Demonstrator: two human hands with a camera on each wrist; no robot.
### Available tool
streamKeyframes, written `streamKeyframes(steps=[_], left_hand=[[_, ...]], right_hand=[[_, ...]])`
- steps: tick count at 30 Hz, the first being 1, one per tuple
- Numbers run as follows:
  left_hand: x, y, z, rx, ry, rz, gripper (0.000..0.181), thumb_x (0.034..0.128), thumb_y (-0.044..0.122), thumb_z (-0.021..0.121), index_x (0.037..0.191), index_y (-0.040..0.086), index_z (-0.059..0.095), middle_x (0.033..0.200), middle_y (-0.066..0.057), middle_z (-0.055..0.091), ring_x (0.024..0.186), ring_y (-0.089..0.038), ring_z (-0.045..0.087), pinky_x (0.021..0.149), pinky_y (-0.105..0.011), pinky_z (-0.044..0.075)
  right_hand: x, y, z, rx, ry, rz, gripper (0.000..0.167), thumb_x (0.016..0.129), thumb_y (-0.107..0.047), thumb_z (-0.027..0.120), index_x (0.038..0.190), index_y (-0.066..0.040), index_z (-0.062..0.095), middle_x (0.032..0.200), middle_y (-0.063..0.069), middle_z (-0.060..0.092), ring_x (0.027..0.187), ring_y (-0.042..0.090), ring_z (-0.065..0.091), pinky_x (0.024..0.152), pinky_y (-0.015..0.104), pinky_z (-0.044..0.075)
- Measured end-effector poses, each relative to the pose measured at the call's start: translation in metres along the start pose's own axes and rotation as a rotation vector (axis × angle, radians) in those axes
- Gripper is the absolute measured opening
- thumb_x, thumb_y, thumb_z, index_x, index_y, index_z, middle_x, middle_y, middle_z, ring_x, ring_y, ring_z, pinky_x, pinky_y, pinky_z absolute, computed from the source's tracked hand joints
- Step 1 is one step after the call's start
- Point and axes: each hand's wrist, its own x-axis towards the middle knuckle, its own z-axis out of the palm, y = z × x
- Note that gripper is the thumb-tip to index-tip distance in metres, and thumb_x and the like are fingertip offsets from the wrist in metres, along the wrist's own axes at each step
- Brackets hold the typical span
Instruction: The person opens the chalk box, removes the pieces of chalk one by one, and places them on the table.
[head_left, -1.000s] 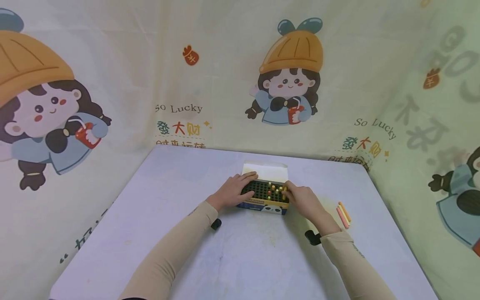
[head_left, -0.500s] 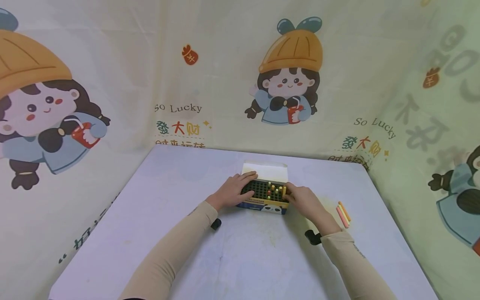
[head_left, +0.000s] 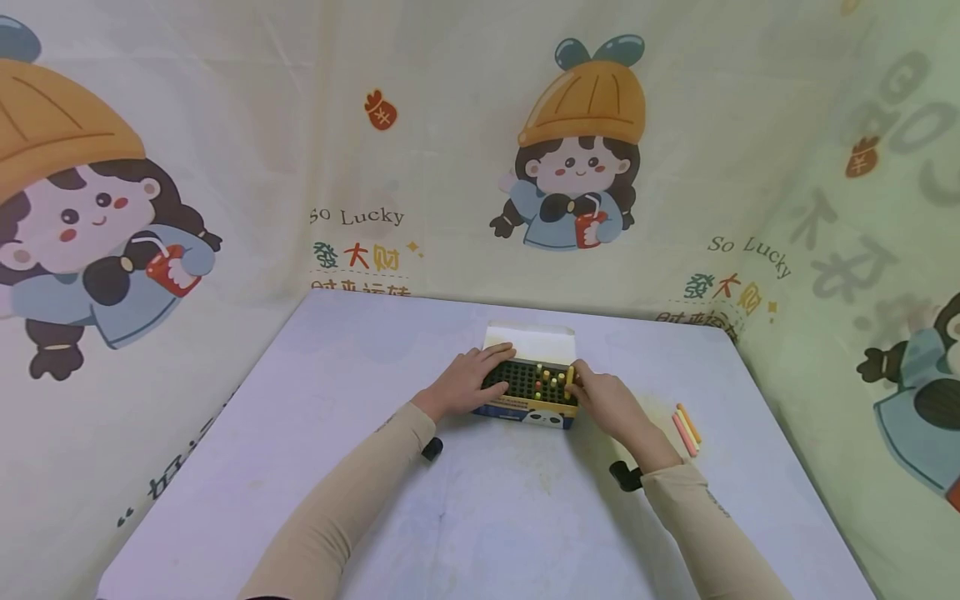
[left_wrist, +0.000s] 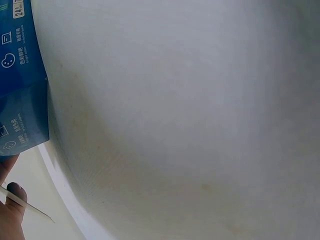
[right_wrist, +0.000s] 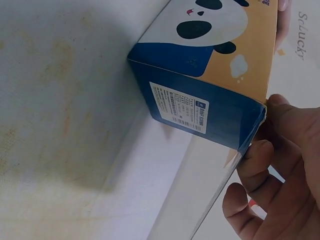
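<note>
In the head view a blue and yellow chalk box [head_left: 517,411] with a panda print stands with its white lid [head_left: 529,342] raised at the back. Its black holed insert [head_left: 521,379] holds several short, light-tipped chalk ends towards the right. My left hand [head_left: 467,382] rests across the box's left end, fingers extended at the back and thumb towards the front. At the right end, my right hand [head_left: 606,400] pinches a yellow chalk stick [head_left: 570,379] upright over the insert. The right wrist view shows my thumb [right_wrist: 287,117] at the box's top corner; the chalk is hidden there.
Several loose chalk sticks [head_left: 686,429], pink, pale yellow and orange, lie together on the white table [head_left: 480,517] to the right of my right hand. A printed cloth [head_left: 442,167] hangs behind and beside the table.
The fingers of my right hand shift slightly around the yellow chalk stick, which stands a little higher and farther right than half a second ago. My left hand and the box keep their places.
</note>
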Motion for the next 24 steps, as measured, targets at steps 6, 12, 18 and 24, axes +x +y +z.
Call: streamKeyframes(steps=[6,12,18,24], left_hand=[[-0.0006,0.0010,-0.0016,0.000,0.001,0.003,0.065,0.1084,0.052,0.045,0.166,0.026,0.028,0.172,0.003,0.024,0.148,-0.038,0.040,0.118,-0.065,0.032],[-0.0004,0.0027,-0.0017,0.001,0.006,0.011,0.065,0.1085,0.051,0.045,0.165,0.024,0.028,0.172,0.001,0.025,0.148,-0.040,0.039,0.118,-0.066,0.031],[-0.0009,0.0035,-0.0024,-0.002,0.008,0.005,0.065,0.1085,0.050,0.046,0.165,0.023,0.029,0.172,0.001,0.026,0.147,-0.040,0.040,0.117,-0.065,0.032],[-0.0015,0.0027,-0.0033,0.000,0.005,0.003,0.065,0.1083,0.050,0.047,0.165,0.024,0.029,0.172,0.001,0.026,0.147,-0.039,0.041,0.116,-0.065,0.033]], right_hand=[[0.0003,-0.0008,-0.0003,0.015,0.001,0.021,0.018,0.109,-0.018,0.055,0.110,-0.003,0.045,0.064,0.002,0.050,0.051,0.015,0.045,0.050,0.028,0.036],[0.0011,-0.0011,-0.0002,0.035,0.021,0.053,0.020,0.110,-0.017,0.048,0.117,0.001,0.044,0.063,0.004,0.049,0.050,0.016,0.044,0.048,0.029,0.036],[0.0013,-0.0007,0.0000,0.052,0.018,0.052,0.020,0.108,-0.016,0.048,0.118,0.001,0.044,0.062,0.004,0.049,0.049,0.016,0.043,0.047,0.029,0.036],[0.0018,-0.0022,0.0000,0.092,-0.010,0.100,0.021,0.109,-0.020,0.047,0.120,-0.002,0.044,0.072,0.010,0.061,0.055,0.019,0.053,0.050,0.031,0.042]])
